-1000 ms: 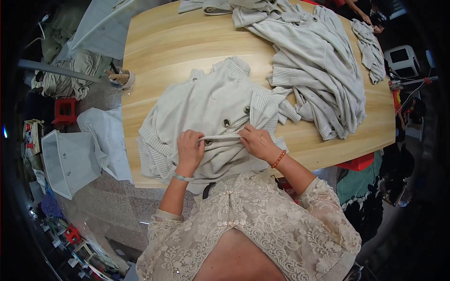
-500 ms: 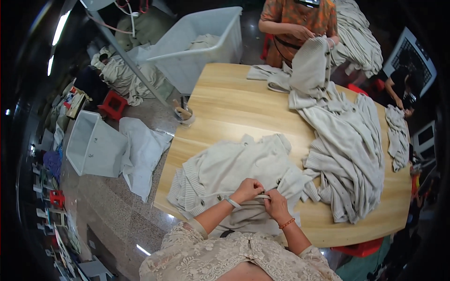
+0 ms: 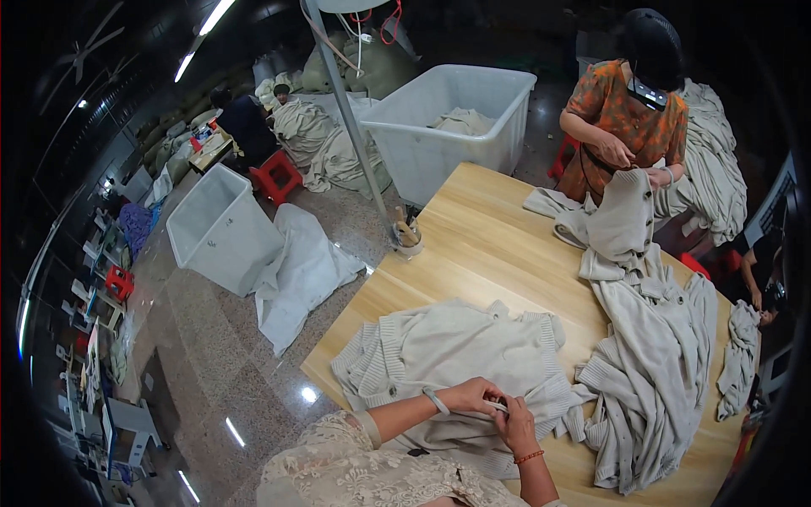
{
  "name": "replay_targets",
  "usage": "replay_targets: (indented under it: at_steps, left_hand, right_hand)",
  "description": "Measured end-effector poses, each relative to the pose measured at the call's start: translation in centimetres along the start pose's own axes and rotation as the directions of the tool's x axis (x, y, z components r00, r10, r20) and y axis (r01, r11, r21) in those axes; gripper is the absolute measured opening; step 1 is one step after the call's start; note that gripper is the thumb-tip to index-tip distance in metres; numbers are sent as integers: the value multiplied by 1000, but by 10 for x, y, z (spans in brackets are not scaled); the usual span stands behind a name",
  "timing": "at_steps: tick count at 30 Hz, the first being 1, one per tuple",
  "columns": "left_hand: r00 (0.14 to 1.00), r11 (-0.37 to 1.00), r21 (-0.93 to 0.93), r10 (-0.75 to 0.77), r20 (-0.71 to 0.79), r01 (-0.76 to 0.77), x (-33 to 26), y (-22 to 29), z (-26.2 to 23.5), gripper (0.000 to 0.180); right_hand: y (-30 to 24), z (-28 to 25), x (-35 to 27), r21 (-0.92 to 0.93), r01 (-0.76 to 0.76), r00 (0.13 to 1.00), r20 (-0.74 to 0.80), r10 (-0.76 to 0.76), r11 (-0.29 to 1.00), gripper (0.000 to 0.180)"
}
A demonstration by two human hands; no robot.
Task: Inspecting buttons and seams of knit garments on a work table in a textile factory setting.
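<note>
A beige knit cardigan (image 3: 460,342) with dark buttons lies on the wooden table (image 3: 456,228) in front of me. My left hand (image 3: 475,395) pinches a small folded piece of its edge. Close beside it, my right hand (image 3: 517,425) grips the same edge, the fingertips of both hands nearly meeting. Whatever sits right between the fingertips is too small to make out. A larger heap of similar beige cardigans (image 3: 655,372) lies to the right of my hands.
Across the table a person (image 3: 625,127) in an orange patterned top handles another cardigan (image 3: 621,220). A cup of tools (image 3: 407,238) stands at the table's left edge. White bins (image 3: 448,106), a white sack (image 3: 300,266) and a red stool (image 3: 276,176) are on the floor. A metal pole (image 3: 348,110) rises beyond.
The view has swung left and up, so the table sits lower and farther right. My hands stay together on the cardigan's edge, which has turned a little in my fingers.
</note>
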State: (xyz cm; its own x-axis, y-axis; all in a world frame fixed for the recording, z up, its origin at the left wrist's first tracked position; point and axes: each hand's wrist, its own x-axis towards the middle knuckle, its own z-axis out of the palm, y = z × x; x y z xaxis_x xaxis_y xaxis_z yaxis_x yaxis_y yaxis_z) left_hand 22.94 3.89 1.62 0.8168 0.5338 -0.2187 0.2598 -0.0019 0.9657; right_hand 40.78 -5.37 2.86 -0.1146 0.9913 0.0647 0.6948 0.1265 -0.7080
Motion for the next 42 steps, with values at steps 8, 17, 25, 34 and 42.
replay_targets:
  at_steps: [8, 17, 25, 34, 42]
  left_hand:
    - [952, 921, 389, 129, -278, -11, 2, -10, 15, 20]
    - [955, 943, 333, 97, -280, 2, -2, -5, 11, 16]
    - [982, 964, 250, 125, -144, -86, -10, -13, 20, 13]
    - [896, 699, 715, 318, -311, -1, -1, 17, 17, 19]
    - [877, 795, 601, 344, -336, -82, 74, 15, 65, 21]
  right_hand:
    - [4, -3, 11, 39, 11, 999, 30, -12, 999, 27]
    - [13, -3, 15, 103, 59, 997, 38, -64, 993, 23]
    - [1, -8, -14, 159, 54, 997, 54, -63, 986, 22]
    - [34, -44, -40, -143, -166, 985, 12, 170, 976, 13]
    - [26, -28, -48, -94, -310, 949, -90, 302, 946, 11]
